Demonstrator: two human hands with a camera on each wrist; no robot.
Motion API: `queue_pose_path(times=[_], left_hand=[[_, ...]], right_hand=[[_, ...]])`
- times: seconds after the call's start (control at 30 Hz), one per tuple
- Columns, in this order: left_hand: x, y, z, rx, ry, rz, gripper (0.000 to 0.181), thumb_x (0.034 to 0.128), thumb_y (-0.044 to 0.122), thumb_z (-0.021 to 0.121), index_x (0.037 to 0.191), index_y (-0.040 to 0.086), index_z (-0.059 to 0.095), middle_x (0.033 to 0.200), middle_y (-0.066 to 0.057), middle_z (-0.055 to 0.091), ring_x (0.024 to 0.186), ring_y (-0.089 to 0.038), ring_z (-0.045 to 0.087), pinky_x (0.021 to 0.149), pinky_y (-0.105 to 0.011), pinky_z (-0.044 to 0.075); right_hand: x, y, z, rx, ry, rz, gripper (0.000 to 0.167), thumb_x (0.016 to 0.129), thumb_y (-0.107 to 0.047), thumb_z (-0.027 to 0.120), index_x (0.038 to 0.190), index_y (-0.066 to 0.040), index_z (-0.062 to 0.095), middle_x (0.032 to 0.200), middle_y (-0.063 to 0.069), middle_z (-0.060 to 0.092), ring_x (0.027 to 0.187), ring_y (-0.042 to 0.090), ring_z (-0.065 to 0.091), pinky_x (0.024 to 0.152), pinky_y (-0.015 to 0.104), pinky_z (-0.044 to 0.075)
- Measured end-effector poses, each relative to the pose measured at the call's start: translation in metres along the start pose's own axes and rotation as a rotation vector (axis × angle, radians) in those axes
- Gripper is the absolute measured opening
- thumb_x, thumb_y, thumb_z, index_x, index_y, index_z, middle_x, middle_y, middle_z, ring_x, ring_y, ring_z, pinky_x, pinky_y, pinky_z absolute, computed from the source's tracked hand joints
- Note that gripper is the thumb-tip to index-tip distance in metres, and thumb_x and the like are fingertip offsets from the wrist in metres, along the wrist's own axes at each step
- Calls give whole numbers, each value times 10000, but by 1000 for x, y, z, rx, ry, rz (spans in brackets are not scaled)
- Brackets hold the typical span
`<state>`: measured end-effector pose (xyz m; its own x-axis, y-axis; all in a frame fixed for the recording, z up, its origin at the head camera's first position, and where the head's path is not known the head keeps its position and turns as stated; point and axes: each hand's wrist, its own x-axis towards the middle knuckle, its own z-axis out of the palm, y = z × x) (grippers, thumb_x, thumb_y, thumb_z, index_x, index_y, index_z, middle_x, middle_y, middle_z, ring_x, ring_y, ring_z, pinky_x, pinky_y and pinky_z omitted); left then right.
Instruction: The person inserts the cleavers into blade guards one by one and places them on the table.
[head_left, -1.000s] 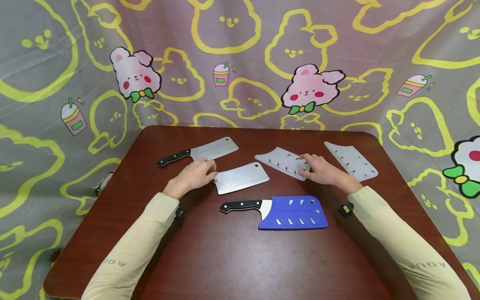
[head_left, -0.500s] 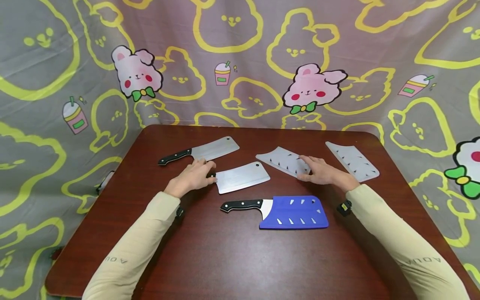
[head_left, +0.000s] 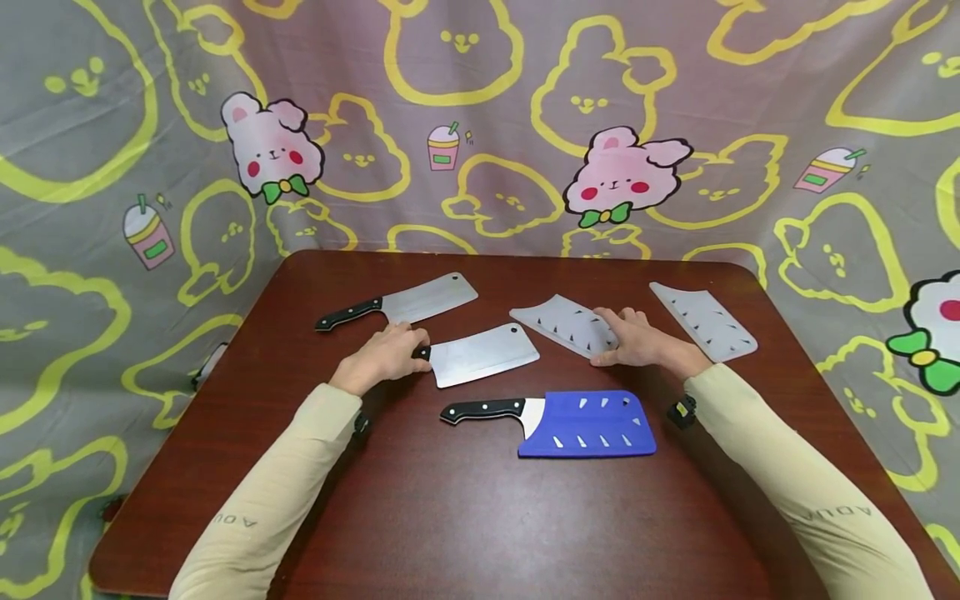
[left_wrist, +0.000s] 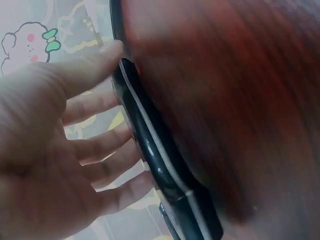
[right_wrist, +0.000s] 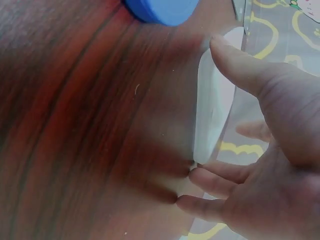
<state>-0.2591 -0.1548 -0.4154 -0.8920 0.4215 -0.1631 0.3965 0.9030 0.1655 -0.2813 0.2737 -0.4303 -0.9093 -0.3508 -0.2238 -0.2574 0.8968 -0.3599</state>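
Left grip point(head_left: 382, 360): clamped lightly on middle cleaver point(head_left: 483, 357), thumb and fingers either side of black handle point(left_wrist: 150, 140); firmness can't tell.
Right grip point(head_left: 636, 337): thumb and fingers at opposite edges of middle white sheath point(head_left: 566, 323), a loose pinch at its right end; pressure can't tell.
Middle cleaver: centre of frame, flat on surface point(head_left: 495, 533), blade pointing right and slightly up.
Middle white sheath: right of centre, flat, apart from the blade.
Step in hand: looks like taking hold of cleaver and sheath together, neither visibly lifted.
Next move calls for: probably firmer holds, fingers clear of the cutting edge, level lift; sheath's curved end needs turning toward the blade if the two are to meet.
Others: upper-left cleaver point(head_left: 435, 296) bare; right white sheath point(head_left: 705, 321) loose; blue sheath point(head_left: 592, 425), lower centre, already on a cleaver.
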Motion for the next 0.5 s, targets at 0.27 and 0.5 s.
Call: queue_pose_path(times=[0.27, 0.5], left_hand=[[0, 0, -1, 10, -20, 26, 317, 897, 220, 712, 1172, 80, 641, 1092, -134, 658, 1008, -282, 606, 851, -481, 512], [-1, 2, -3, -7, -42, 28, 280, 896, 201, 712, 1149, 101, 645, 1056, -99, 672, 970, -252, 613, 869, -512, 481]], right_hand=[[0, -4, 1, 56, 112, 9, 1094, 709, -403, 877, 1514, -72, 214, 1180, 267, 250, 1053, 373, 296, 800, 444, 365], [-4, -13, 0, 108, 248, 68, 895, 800, -282, 826, 1444, 42, 294, 1207, 297, 270, 933, 353, 480, 736, 397, 467]])
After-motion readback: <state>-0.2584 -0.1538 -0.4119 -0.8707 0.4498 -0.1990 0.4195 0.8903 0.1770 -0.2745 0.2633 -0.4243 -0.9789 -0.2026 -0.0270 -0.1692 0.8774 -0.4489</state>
